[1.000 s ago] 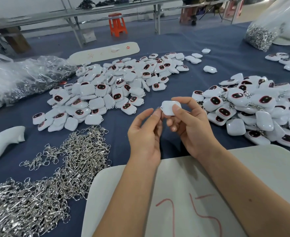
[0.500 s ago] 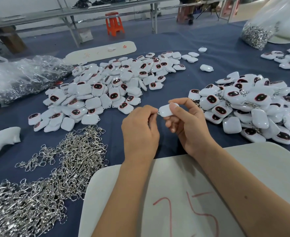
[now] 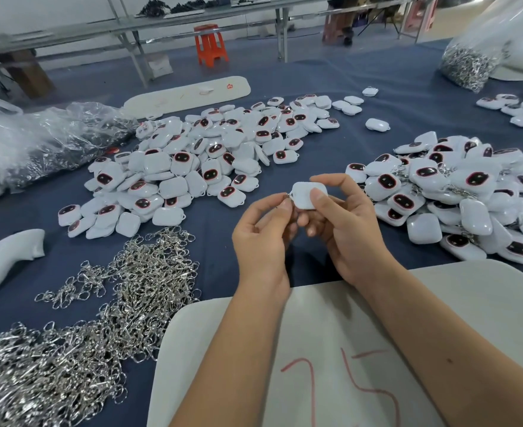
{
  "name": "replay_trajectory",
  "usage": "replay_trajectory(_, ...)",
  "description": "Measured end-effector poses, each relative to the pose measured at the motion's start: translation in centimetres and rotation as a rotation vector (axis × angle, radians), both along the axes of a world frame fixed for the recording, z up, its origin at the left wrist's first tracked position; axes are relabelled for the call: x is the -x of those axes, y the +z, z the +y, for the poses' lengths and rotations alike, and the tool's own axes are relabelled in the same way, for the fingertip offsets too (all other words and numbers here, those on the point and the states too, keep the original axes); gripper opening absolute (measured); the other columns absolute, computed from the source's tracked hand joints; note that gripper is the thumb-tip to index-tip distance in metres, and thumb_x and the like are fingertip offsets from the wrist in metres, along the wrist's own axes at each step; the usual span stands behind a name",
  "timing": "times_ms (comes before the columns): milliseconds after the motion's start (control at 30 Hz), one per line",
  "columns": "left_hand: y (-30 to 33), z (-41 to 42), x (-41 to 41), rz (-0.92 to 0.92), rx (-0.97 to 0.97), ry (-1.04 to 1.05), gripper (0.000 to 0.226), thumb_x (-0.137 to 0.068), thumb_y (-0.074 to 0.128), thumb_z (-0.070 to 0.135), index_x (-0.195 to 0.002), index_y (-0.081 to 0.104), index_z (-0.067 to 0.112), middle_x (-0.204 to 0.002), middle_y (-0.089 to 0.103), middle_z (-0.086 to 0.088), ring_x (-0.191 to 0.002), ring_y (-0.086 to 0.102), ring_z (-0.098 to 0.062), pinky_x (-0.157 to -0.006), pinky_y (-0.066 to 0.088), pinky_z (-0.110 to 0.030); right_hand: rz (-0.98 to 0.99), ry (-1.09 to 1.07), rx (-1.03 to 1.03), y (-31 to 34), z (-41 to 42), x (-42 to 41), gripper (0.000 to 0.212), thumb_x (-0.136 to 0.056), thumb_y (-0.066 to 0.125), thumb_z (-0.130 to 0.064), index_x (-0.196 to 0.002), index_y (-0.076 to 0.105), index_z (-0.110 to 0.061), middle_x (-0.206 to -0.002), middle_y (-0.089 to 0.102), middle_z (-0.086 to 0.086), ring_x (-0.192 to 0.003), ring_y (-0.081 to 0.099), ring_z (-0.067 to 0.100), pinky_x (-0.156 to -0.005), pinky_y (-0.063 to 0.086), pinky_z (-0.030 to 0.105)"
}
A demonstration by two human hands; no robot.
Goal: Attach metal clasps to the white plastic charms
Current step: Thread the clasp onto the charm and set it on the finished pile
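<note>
A white charm [image 3: 308, 195] is pinched by the right hand [image 3: 343, 223]. A clasp [image 3: 288, 196], mostly hidden, is gripped at the charm's corner by the left hand [image 3: 261, 238].

Single view, head-worn, wide-angle. Looks forward and down across the table [image 3: 361, 87] from the person's own position. Hands [image 3: 303, 229] close, mid-frame; forearms enter from bottom edge. Far benches at top, edges curved by the lens.
</note>
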State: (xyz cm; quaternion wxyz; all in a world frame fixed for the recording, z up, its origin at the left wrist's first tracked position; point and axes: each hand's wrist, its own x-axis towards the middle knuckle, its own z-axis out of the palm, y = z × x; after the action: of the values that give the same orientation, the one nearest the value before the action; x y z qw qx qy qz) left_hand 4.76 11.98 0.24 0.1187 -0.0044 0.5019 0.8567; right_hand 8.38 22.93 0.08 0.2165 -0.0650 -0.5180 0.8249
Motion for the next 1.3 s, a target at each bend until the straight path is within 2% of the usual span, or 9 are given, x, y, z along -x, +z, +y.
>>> replay_trajectory(167,0.2,-0.6,0.4,-0.002,-0.018,0.045,0.014,-0.092,0.069,-0.003,-0.09,0.075,0.01,-0.081,0.076,-0.006,-0.069,0.066,-0.012,-0.068,0.055,-0.019,-0.065,-0.077,-0.125,-0.6,-0.2,0.4,0.012,-0.103,0.062,-0.008,-0.115,0.061,-0.006,-0.079,0.073,0.013,-0.056,0.06,0.02,-0.048,0.046,0.026)
replay_trajectory(300,0.1,-0.8,0.8,0.067,-0.011,0.091,0.017,-0.09,0.069,-0.006,-0.088,0.076,0.009,-0.08,0.074,-0.004,-0.072,0.064,-0.015,-0.073,0.054,-0.024,-0.078,-0.042,-0.133,-0.8,-0.3,0.5,0.005,-0.102,0.065,-0.012,-0.107,0.065,-0.009,-0.073,0.07,0.014,-0.05,0.055,0.018,-0.042,0.04,0.024)
replay_trajectory(533,-0.5,-1.9,2.0,0.572,0.508,0.131,0.023,-0.086,0.073,0.002,-0.085,0.078,0.024,-0.073,0.071,0.002,-0.065,0.059,-0.008,-0.062,0.048,-0.019,-0.076,-0.053,0.012,-0.6,0.2,0.3,0.013,-0.088,0.073,-0.023,-0.097,0.069,-0.014,-0.069,0.07,0.015,-0.046,0.055,0.015,-0.04,0.038,0.022)
replay_trajectory(733,-0.7,-2.4,2.0,0.758,0.679,0.141,0.018,-0.088,0.074,0.003,-0.091,0.079,0.021,-0.08,0.074,0.015,-0.077,0.069,-0.005,-0.071,0.048,-0.01,-0.094,-0.068,0.055,-0.6,0.2,0.4,0.012,-0.086,0.074,-0.026,-0.094,0.071,-0.017,-0.066,0.067,0.012,-0.046,0.053,0.014,-0.039,0.037,0.023)
replay_trajectory(833,-0.6,-2.4,1.9,0.697,0.655,0.172,0.02,-0.088,0.077,0.008,-0.099,0.077,0.024,-0.081,0.075,0.014,-0.081,0.072,-0.009,-0.073,0.054,-0.016,-0.064,-0.137,-0.019,-0.7,0.2,0.4,0.01,-0.092,0.072,-0.023,-0.1,0.071,-0.017,-0.07,0.068,0.01,-0.05,0.055,0.015,-0.043,0.04,0.024)
replay_trajectory(900,-0.5,-2.3,2.0,0.603,0.639,0.195,0.019,-0.088,0.077,0.01,-0.1,0.076,0.025,-0.081,0.076,0.01,-0.081,0.073,-0.012,-0.076,0.058,-0.023,-0.038,-0.244,-0.228,-0.8,0.0,0.3,0.01,-0.096,0.071,-0.013,-0.104,0.069,-0.018,-0.075,0.07,0.006,-0.057,0.059,0.015,-0.046,0.045,0.026)
replay_trajectory(1000,-0.4,-2.0,2.1,0.34,0.449,0.14,0.015,-0.093,0.07,0.001,-0.098,0.076,0.014,-0.083,0.078,-0.004,-0.079,0.076,-0.021,-0.078,0.062,-0.034,0.034,-0.277,-0.451,-0.8,-0.6,0.3,0.023,-0.091,0.069,0.007,-0.102,0.069,-0.014,-0.094,0.072,0.002,-0.075,0.068,0.016,-0.052,0.053,0.026)
replay_trajectory(1133,0.2,-2.0,1.9,0.019,0.083,0.007,0.016,-0.1,0.059,0.001,-0.096,0.074,0.003,-0.097,0.078,-0.013,-0.088,0.075,-0.02,-0.075,0.059,-0.024,0.048,-0.225,-0.5,-1.1,-0.7,0.3,0.03,-0.085,0.061,0.022,-0.097,0.07,-0.003,-0.105,0.072,0.005,-0.096,0.072,0.018,-0.064,0.059,0.027)
replay_trajectory(1300,-0.1,-2.4,2.3,-0.031,0.078,0.046,0.012,-0.093,0.068,-0.003,-0.098,0.075,0.005,-0.086,0.077,-0.006,-0.083,0.073,-0.013,-0.073,0.057,-0.018,-0.019,-0.111,-0.42,-1.1,-0.5,0.5,0.029,-0.087,0.058,0.018,-0.102,0.07,-0.004,-0.105,0.077,0.008,-0.102,0.074,0.024,-0.083,0.058,0.029)
